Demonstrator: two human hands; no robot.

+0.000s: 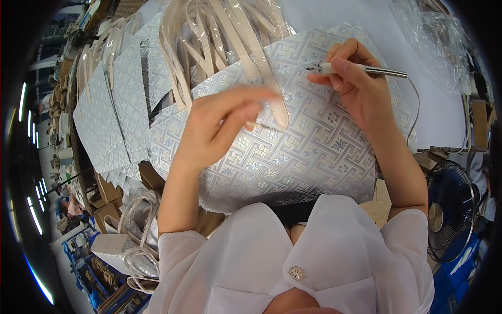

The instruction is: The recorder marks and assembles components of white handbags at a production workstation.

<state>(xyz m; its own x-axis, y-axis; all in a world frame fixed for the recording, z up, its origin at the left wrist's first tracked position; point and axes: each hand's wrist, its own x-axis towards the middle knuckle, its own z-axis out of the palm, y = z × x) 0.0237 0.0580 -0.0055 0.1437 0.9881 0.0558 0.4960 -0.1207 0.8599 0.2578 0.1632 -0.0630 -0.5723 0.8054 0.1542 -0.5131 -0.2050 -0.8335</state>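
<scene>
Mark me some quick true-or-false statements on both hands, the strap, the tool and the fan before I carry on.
1. The right hand holds a pen-like tool. True.
2. The tool has no cord. False: a thin cord runs from its rear end.
3. The left hand is near the end of a pale strap. True.
4. That strap end lies on plain black cloth. False: it lies on pale patterned material.
5. The fan is on the picture's left side. False: the fan is on the right.
6. Clear plastic lies toward the upper right. True.
</scene>
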